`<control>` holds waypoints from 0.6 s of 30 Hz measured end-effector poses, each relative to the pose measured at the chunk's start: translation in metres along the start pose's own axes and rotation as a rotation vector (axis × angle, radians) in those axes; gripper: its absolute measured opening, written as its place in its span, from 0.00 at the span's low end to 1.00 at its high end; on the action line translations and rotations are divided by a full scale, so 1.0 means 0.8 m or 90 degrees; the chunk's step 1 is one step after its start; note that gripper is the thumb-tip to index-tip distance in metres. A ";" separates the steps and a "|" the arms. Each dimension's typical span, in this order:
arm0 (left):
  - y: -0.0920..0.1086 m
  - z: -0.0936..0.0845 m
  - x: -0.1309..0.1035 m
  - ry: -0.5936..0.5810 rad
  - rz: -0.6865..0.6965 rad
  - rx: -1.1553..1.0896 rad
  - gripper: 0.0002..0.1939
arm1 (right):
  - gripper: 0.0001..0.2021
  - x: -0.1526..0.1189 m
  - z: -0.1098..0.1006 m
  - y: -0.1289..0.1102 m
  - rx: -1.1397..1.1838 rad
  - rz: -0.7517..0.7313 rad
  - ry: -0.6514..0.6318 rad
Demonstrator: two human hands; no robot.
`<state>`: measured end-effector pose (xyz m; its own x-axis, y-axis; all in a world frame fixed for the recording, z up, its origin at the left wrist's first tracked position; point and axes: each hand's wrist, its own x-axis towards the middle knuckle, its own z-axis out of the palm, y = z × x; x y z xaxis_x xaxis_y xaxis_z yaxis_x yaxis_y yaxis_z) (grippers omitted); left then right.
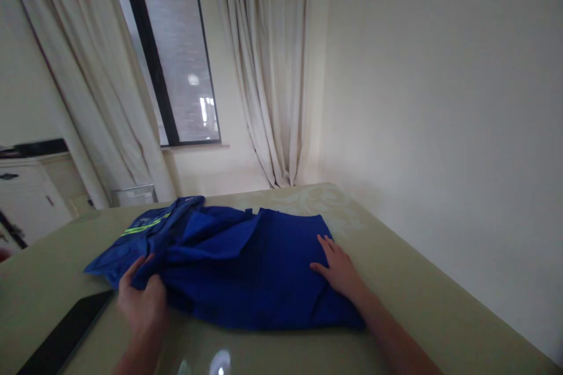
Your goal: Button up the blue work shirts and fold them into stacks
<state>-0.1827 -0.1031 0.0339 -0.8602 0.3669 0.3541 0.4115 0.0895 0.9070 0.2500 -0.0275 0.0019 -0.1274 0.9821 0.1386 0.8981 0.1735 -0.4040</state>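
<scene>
1. Your left hand (141, 296) is clenched on a bunched fold of the crumpled royal-blue cloth work garment (233, 261) at its near left edge, fingers curled over the fabric.
2. Your right hand (339, 269) lies flat and released on the garment's right part, fingers spread and pointing far-left, palm pressing the cloth and grasping nothing.
3. The garment lies spread across the middle of the pale green glossy tabletop (417, 293), its right half smooth, its left half rumpled; a yellow-green reflective stripe (145, 225) runs across the far left part.
4. A flat black rectangular slab (65, 334) rests on the table at the near left, just beside your left wrist and apart from the garment.
5. Beyond the table hang cream curtains (272, 70) on either side of a dark-framed window (176, 64); a white cabinet (26, 199) stands at far left, and a plain wall fills the right.
6. The slab is cut off by the lower edge, and what it is cannot be made out. Your left fingertips are buried in the fold.
</scene>
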 end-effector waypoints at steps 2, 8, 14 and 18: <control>-0.001 -0.012 0.008 -0.035 0.038 0.125 0.29 | 0.40 0.006 0.003 0.009 -0.003 0.025 0.000; 0.001 0.002 -0.034 -0.285 0.609 0.360 0.27 | 0.44 0.015 0.006 0.033 0.070 0.046 0.109; -0.012 0.032 -0.055 -0.422 0.569 0.340 0.18 | 0.26 0.024 0.001 0.045 0.335 0.054 0.173; -0.001 0.036 -0.043 -0.332 0.372 0.171 0.16 | 0.23 0.025 -0.007 0.033 0.421 0.078 0.234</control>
<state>-0.1446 -0.0894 0.0147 -0.2628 0.7994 0.5404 0.8635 -0.0551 0.5014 0.2733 -0.0037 -0.0006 0.2091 0.9297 0.3032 0.4434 0.1862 -0.8768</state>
